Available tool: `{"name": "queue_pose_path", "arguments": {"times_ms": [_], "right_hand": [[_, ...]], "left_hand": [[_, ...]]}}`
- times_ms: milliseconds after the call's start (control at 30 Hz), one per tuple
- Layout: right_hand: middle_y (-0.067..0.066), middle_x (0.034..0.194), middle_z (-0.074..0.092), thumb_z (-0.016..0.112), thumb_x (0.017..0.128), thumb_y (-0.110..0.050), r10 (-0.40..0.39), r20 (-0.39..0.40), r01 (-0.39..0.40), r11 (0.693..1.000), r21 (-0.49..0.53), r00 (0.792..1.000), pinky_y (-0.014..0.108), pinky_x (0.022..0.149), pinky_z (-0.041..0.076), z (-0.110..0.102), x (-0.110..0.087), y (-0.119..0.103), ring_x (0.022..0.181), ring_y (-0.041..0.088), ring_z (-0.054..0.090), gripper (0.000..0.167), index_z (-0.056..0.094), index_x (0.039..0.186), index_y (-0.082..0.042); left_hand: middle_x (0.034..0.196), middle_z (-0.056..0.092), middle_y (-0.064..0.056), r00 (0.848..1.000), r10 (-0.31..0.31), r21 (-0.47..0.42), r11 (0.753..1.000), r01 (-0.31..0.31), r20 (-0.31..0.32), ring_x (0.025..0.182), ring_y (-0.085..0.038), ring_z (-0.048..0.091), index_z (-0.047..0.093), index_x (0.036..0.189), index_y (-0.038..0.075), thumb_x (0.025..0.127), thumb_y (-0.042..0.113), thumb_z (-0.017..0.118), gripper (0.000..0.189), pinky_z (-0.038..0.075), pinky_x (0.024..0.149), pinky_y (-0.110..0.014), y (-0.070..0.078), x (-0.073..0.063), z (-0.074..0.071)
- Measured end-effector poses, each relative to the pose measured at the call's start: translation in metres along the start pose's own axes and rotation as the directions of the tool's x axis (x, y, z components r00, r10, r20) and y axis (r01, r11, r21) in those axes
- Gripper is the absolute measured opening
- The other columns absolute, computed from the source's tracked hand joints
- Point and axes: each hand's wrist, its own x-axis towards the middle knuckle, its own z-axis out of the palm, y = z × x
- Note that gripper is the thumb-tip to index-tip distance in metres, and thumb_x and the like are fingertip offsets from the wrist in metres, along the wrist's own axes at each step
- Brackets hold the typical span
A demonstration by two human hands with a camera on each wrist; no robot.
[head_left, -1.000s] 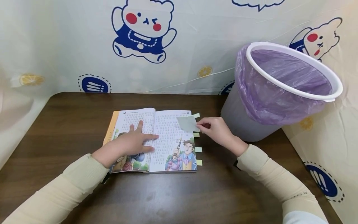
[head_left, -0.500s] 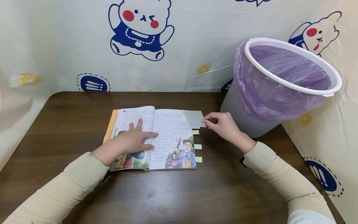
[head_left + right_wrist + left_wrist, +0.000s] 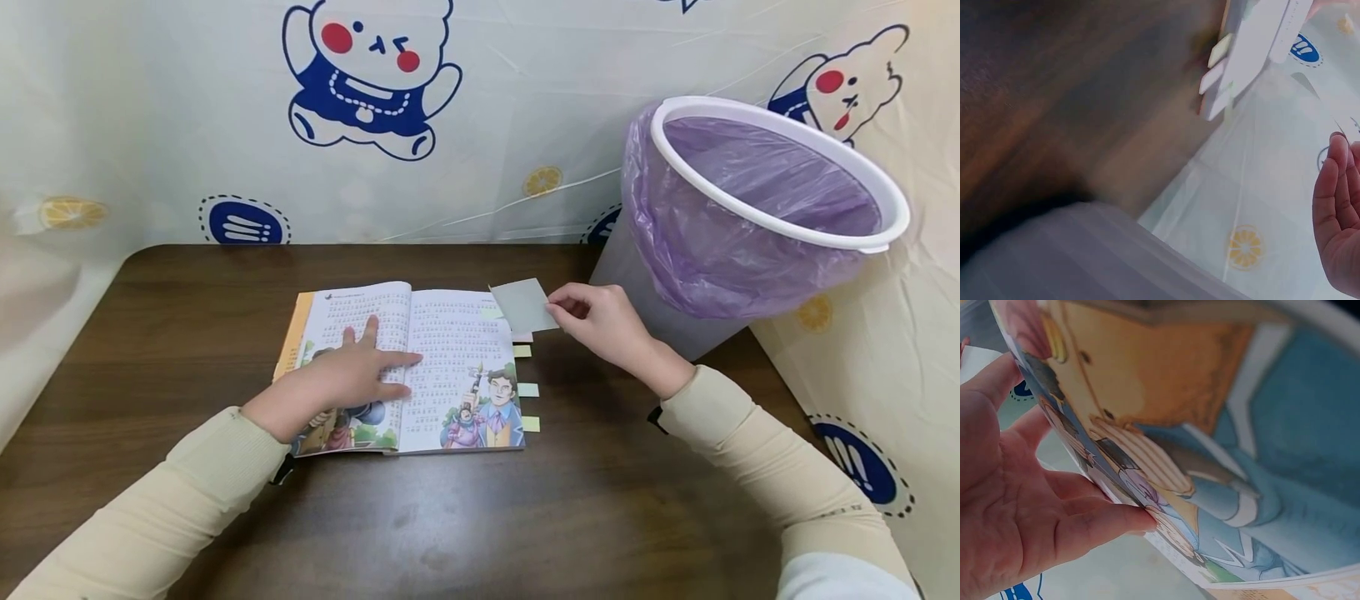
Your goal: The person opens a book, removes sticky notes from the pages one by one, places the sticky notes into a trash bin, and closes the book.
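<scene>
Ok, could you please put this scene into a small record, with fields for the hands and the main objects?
left hand: rests on the open book, fingers spread
right hand: pinches the paper square
paper square: pale grey-green; overlaps the book's top right corner in the head view, contact unclear
page tabs: stick out from the book's right edge
bin: beyond the right hand, purple liner
</scene>
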Motion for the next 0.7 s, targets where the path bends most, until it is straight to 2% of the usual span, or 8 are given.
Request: {"name": "queue_pose_path", "arguments": {"times_ms": [700], "right_hand": [[0.004, 0.078, 0.073, 0.077, 0.090, 0.000, -0.147, -0.074, 0.141, 0.987, -0.084, 0.986, 0.028, 0.063, 0.052, -0.038, 0.010, -0.032, 0.066, 0.012, 0.063, 0.007, 0.079, 0.097, -0.001]], "left_hand": [[0.157, 0.001, -0.046, 1.000, 0.005, 0.014, 1.000, -0.005, 0.000, 0.134, -0.076, 0.007, 0.054, 0.151, 0.024, 0.099, 0.047, 0.066, 0.059, 0.038, 0.087, -0.083, 0.000, 0.001, 0.000]]}}
